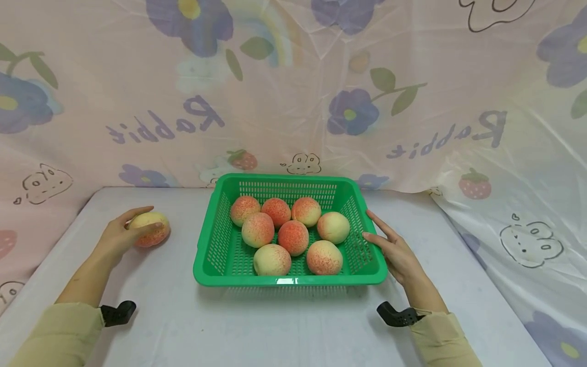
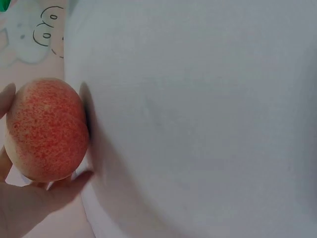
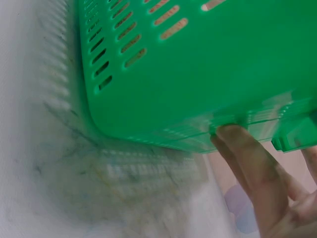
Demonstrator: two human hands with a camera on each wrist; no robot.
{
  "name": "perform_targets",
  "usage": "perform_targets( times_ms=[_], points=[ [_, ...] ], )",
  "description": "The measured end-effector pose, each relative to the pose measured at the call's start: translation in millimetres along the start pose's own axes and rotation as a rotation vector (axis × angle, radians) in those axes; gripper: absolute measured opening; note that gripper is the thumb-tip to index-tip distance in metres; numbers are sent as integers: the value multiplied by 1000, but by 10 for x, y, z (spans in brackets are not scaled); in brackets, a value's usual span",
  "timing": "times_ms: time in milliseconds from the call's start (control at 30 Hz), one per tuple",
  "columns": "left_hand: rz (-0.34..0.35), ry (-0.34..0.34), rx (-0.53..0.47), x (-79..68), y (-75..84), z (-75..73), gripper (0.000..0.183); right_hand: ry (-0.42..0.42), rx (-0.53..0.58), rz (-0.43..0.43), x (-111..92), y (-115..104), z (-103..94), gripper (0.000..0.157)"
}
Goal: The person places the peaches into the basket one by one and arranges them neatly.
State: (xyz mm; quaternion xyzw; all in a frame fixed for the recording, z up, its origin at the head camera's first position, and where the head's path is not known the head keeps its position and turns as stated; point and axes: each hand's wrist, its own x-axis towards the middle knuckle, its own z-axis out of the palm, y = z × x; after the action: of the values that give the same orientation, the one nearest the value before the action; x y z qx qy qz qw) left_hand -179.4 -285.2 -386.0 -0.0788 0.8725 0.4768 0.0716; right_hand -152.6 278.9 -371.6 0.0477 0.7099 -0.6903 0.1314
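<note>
At the left of the table, my left hand (image 1: 116, 235) holds a yellow and red peach (image 1: 155, 229), thumb on the near side and fingers round the far side. The peach's red, speckled side fills the left of the left wrist view, close to the table surface. A green plastic basket (image 1: 290, 280) stands in the middle with several peaches inside, among them a pale one (image 1: 333, 227) near its right wall. My right hand (image 1: 400, 255) grips the basket's right rim, thumb over the edge and fingers (image 3: 257, 166) against the outer wall below.
A white cloth covers the table (image 1: 293, 331). Behind and beside it hangs a pale curtain (image 1: 284, 102) printed with flowers, rabbits and strawberries. Black wrist devices (image 1: 118, 313) sit at both sleeve cuffs.
</note>
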Motion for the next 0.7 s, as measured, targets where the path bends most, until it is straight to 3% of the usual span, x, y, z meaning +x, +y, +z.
perform_targets(
  times_ms=[400,700],
  points=[
    [15,48,6,-52,-31,48,75,-6,8,-1,30,11,13,72],
    [86,72,8,-172,274,70,72,-5,22,-6,6,17,5,71]
  ],
)
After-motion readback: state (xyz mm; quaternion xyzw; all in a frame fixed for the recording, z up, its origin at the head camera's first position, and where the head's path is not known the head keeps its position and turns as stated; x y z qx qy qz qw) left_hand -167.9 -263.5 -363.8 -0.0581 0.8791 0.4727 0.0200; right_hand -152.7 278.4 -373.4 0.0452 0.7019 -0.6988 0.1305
